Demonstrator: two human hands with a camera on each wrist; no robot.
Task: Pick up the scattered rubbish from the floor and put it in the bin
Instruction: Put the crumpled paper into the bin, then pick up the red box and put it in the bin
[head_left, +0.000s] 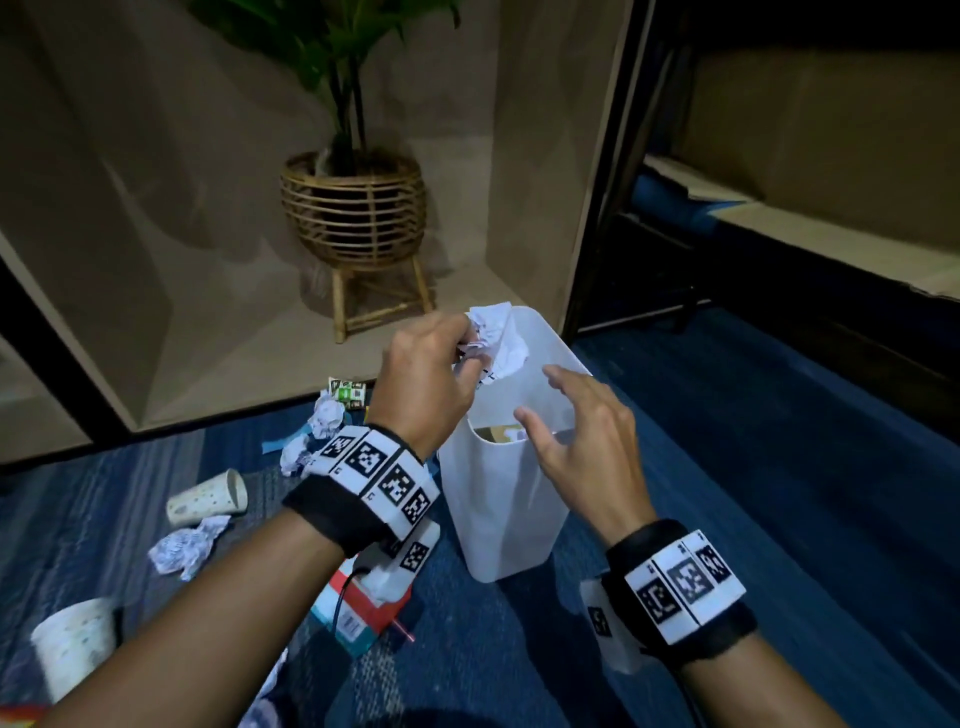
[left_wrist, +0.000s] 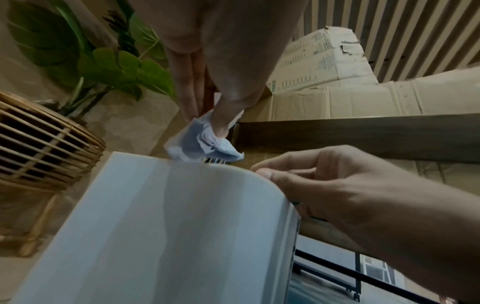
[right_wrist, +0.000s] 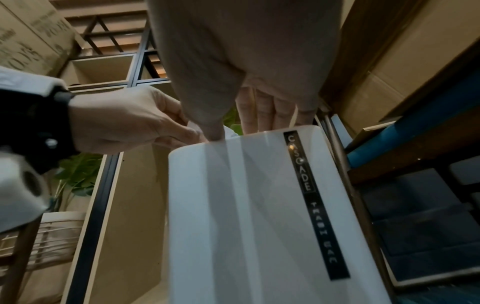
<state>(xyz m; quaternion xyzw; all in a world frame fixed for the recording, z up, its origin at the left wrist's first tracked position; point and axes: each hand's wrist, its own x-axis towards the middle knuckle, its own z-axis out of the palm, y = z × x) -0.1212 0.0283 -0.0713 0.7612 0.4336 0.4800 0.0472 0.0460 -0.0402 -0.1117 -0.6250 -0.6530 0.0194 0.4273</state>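
Observation:
A white plastic bin (head_left: 498, 509) stands on the blue carpet in front of me. My left hand (head_left: 467, 353) pinches a crumpled ball of white paper (head_left: 498, 338) just above the bin's far rim. In the left wrist view the paper (left_wrist: 200, 144) hangs from my fingertips (left_wrist: 221, 127) right over the bin's edge (left_wrist: 182, 216). My right hand (head_left: 540, 395) hovers over the bin's mouth with fingers spread and holds nothing. Some rubbish (head_left: 501, 434) lies inside the bin. The right wrist view has the bin's labelled wall (right_wrist: 259, 205) below my straight fingers (right_wrist: 272, 111).
Left of the bin lie two paper cups (head_left: 208, 501) (head_left: 72, 644), crumpled papers (head_left: 187, 545) (head_left: 327, 415), a small carton (head_left: 348, 389) and a red and teal box (head_left: 363, 608). A plant in a rattan stand (head_left: 353, 208) sits behind. A black shelf frame (head_left: 602, 208) rises at right.

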